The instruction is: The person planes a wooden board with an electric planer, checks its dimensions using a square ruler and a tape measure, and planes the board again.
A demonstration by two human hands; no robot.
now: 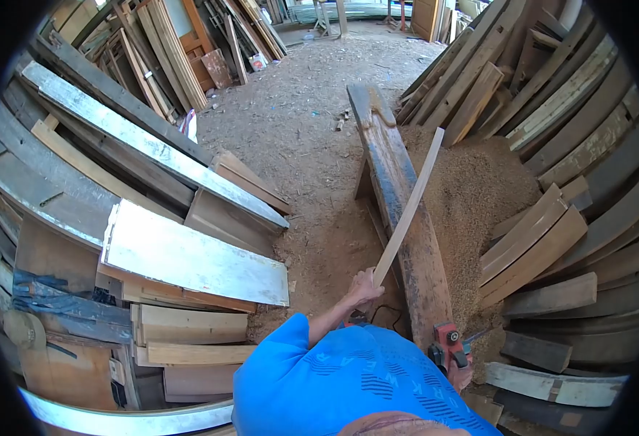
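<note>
My left hand [365,286] is closed around the near end of a long, thin wooden strip [414,206], which slants up and right across a long wooden bench [423,265]. At the bench's near right end, my right hand [460,375] is closed on a red and black power tool [450,346]. The tool is beside the bench's near edge, and part of my right hand is hidden behind it. A dark cord [388,309] loops near my left hand.
Stacked boards [196,254] line the left side, one with a white face. Leaning planks [472,73] and more boards [534,240] stand on the right. Sawdust [472,182] is heaped beside the bench. Doors and timber stand at the back left.
</note>
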